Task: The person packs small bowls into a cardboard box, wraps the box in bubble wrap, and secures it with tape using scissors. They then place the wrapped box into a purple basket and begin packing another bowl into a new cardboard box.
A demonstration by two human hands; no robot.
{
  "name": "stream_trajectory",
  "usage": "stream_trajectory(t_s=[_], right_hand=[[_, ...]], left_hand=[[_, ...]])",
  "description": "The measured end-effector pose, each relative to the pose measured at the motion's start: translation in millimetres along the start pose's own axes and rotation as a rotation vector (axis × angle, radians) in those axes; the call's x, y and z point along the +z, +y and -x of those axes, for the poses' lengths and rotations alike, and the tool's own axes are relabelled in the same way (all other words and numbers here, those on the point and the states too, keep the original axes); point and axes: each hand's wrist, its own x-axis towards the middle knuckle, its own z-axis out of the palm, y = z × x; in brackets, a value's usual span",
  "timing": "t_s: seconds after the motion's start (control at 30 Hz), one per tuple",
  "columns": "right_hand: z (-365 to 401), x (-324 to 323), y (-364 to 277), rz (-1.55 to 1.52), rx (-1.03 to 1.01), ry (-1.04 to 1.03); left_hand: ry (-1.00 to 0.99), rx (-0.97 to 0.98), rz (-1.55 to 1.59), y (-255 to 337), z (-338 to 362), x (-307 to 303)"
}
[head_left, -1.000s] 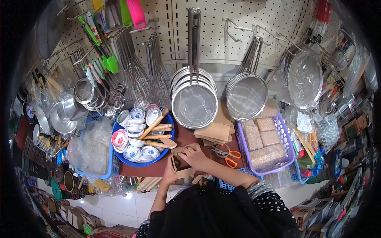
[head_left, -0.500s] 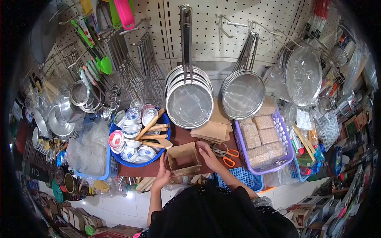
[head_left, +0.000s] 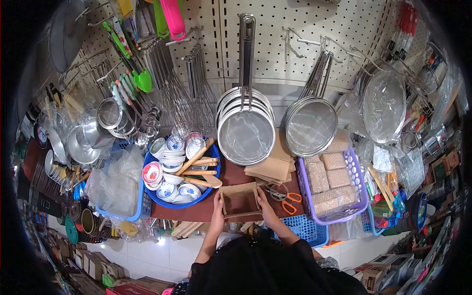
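Note:
An open brown cardboard frame or box (head_left: 241, 191) is held at the near edge of the dark red shelf, with the red surface colour showing inside it. My left hand (head_left: 218, 210) grips its left side, and my right hand (head_left: 267, 207) grips its right side. Just right of my right hand lie scissors with orange handles (head_left: 291, 203). Flat brown cardboard pieces (head_left: 272, 166) lie behind the box. To the left, a blue basin (head_left: 156, 197) holds small patterned bowls (head_left: 152, 172) and wooden-handled utensils (head_left: 197, 156).
A purple basket (head_left: 313, 212) with bubble-wrapped blocks (head_left: 338, 178) stands at the right. Below it is a blue basket (head_left: 307, 230). Another blue basket (head_left: 144, 206) with plastic wrap sits at the left. Strainers (head_left: 246, 136) and whisks (head_left: 169, 88) hang from the pegboard (head_left: 270, 69).
My right hand has closed in on the box's right side, and both hands now hold it. The box sits straighter. The whole view has shifted, with the shelf contents appearing slightly further right and lower.

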Motion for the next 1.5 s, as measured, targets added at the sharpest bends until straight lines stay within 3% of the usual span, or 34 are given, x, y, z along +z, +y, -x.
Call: stream_trajectory(t_s=[0.13, 0.23, 0.47, 0.57, 0.67, 0.77, 0.87, 0.97, 1.07, 1.13, 1.3, 1.5], right_hand=[[2, -5, 4, 0.021, 0.003, 0.037], [3, -10, -6, -0.063, 0.169, 0.059], [-14, -38, 40, 0.031, 0.027, 0.043], [-15, -28, 36, 0.07, -0.124, 0.089], [-13, -24, 6, 0.355, -0.291, 0.006], [-21, -40, 17, 0.487, -0.392, -0.042], [-16, -48, 0, 0.587, -0.315, -0.16], [-5, -54, -19, 0.466, -0.18, -0.289], [-3, -56, -23, 0.575, -0.244, -0.362], [-4, -52, -16, 0.578, -0.266, -0.295], [-11, -38, 13, 0.396, -0.204, -0.097], [-8, -21, 7, 0.508, -0.346, -0.009]], left_hand=[[0.009, -0.031, -0.081, 4, -2, 5], [-0.013, -0.032, -0.182, 12, 2, 4], [-0.126, 0.079, -0.163, 1, -7, -7], [-0.128, 0.124, -0.201, 6, -10, -5], [-0.14, 0.172, -0.303, 14, -8, 0], [-0.182, 0.223, -0.531, 18, -8, -8], [-0.221, 0.25, -0.639, 20, -8, -17], [-0.278, 0.225, -0.599, 20, -3, -26], [-0.326, 0.256, -0.573, 32, 2, -22], [-0.326, 0.304, -0.651, 36, 3, -15], [-0.117, 0.408, -0.749, 23, 1, 0], [-0.033, 0.414, -0.752, 26, 1, 12]])
